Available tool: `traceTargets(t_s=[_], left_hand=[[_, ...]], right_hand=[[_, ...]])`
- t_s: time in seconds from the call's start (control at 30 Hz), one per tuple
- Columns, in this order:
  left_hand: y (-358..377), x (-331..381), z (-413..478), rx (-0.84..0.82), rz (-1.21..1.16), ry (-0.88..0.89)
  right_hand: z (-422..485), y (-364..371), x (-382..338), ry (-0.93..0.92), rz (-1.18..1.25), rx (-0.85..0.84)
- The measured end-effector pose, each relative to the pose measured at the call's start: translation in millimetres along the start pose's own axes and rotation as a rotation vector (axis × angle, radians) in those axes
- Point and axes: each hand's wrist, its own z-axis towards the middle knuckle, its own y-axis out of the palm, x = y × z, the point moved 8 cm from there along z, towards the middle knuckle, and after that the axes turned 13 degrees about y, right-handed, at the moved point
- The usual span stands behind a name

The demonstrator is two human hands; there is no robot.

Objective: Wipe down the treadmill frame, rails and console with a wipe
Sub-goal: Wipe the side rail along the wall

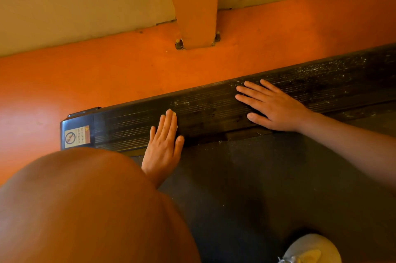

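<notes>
The wipe (170,110) lies mostly hidden under fingers (169,126) of the left hand (161,151).

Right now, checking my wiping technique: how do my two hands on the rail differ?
The left hand presses a wipe to the rail; the right hand lies bare on it. The left hand's fingers are together; the right hand's are spread. Both lie flat, palms down.

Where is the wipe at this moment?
In the head view, the wipe is pressed under the left hand on the side rail, left of centre, between the warning sticker and the right hand; only its white edges show.
</notes>
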Motion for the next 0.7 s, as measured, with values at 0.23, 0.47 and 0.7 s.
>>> traceTargets(t_s=[0.23,0.47,0.7], left_hand=[[-12,-13,36,0.017,0.043,-0.018],[-9,-3,28,-0.038,0.127,0.043],[-6,-4,29,-0.044,0.135,0.031]], right_hand=[[0,1,1,-0.011,-0.011,0.039],[-1,1,2,-0.021,-0.014,0.047],[-1,0,1,-0.029,-0.012,0.069]])
